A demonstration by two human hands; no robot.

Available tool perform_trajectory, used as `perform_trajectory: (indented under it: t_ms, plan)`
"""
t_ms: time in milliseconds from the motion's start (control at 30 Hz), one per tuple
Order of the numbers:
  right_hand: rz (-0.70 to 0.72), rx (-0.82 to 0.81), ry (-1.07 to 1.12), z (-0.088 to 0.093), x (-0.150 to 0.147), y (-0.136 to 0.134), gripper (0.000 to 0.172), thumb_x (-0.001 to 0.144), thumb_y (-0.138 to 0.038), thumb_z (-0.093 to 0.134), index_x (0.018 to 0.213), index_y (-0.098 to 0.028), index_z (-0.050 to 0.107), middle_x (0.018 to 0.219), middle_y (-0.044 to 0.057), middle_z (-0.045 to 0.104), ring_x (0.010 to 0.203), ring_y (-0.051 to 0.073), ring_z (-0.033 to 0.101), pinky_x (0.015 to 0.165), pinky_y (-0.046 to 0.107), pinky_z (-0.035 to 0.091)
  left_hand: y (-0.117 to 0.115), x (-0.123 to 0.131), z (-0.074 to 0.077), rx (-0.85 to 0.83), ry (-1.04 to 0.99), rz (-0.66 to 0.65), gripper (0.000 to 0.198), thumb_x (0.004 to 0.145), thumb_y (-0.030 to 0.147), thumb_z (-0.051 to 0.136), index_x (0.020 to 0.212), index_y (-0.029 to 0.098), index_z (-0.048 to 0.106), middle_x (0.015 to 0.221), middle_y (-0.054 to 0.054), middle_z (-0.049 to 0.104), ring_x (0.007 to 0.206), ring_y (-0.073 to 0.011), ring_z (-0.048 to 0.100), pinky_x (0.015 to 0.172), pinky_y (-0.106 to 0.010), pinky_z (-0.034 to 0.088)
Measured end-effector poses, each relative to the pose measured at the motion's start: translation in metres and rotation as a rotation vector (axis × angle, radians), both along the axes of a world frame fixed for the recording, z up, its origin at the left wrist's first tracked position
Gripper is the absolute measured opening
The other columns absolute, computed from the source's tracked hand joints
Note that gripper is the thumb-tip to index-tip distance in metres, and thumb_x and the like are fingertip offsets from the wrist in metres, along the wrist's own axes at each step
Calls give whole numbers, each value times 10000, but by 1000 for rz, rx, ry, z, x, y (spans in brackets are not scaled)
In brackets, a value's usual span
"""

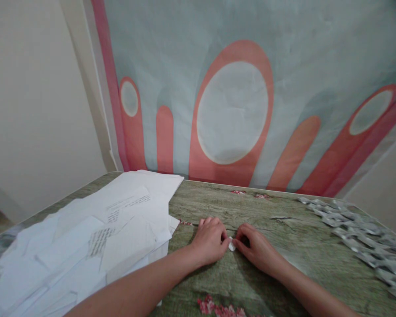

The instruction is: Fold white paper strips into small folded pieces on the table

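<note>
On the wood-print tabletop (pixel 211 198), small white piece (pixel 231 245), likely paper, sits between left hand (pixel 209 241) and right hand (pixel 259 248), both pinching it; light, even fingertip pressure should avoid crushing it

Dim, diffuse light — soft shadows on the table (pixel 218 200) — blurry, stretched picture edges.

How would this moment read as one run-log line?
left hand: at white scrap | right hand: at same scrap | papers: heaped, left on table | greyish strips: right on table
</note>
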State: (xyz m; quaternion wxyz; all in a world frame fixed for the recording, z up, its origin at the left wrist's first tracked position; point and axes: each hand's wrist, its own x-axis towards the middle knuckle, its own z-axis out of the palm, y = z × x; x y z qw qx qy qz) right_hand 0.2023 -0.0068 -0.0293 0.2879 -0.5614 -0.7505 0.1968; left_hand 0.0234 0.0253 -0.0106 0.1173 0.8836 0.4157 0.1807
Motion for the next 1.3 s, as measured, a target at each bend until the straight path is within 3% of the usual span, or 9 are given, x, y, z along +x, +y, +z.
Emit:
perform_trajectory:
  t_ms: [433, 600, 1033, 1133, 1233, 1300]
  plan:
    - [46, -130, 82, 0, 7, 8, 16, 738, -171, 571, 752, -177, 565, 694, -13, 550, 653, 144, 507, 593, 245, 386, -2, -1, 6, -77, 16, 9, 76, 801, 283, 574, 858, 234, 563, 966, -9, 525, 979, -221, 450, 815, -371, 339]
    - [65, -137, 101, 0, 8, 8, 32, 732, -153, 569, 748, -178, 576, 688, -21, 540, 634, 133, 500, 574, 233, 383, -6, -2, 7, 13, -6, -22, 134, 803, 251, 596, 935, 256, 572, 968, -2, 536, 969, -211, 448, 822, -353, 336]
    - [54, 8, 25, 0, 2, -7, 92, 792, -134, 505, 755, -188, 569, 797, 20, 551, 746, 161, 538, 679, 275, 419, -17, -2, 16, 219, 156, -179, 78, 806, 204, 579, 865, 215, 630, 926, -35, 547, 969, -219, 431, 877, -387, 309]
    - [54, 35, -22, 9, -3, -7, 120, 822, -145, 487, 766, -187, 585, 815, 33, 566, 771, 170, 550, 697, 288, 430, -20, -4, 18, 221, 165, -196, 116, 816, 197, 547, 897, 217, 627, 936, -41, 537, 975, -221, 428, 883, -387, 315]
    - [61, 55, -28, 32, 5, -11, 129, 845, -175, 491, 795, -195, 609, 782, 20, 578, 700, 150, 556, 644, 270, 443, -21, -5, 18, 222, 173, -199, 154, 850, 201, 493, 934, 223, 621, 936, -46, 530, 970, -219, 431, 869, -382, 328]
    - [-6, 146, -14, 50, 23, -25, 132, 864, -218, 495, 828, -200, 621, 730, 10, 579, 640, 140, 543, 585, 257, 441, -21, -6, 17, 223, 182, -199, 158, 848, 211, 497, 955, 223, 613, 937, -50, 529, 966, -221, 432, 861, -381, 334]
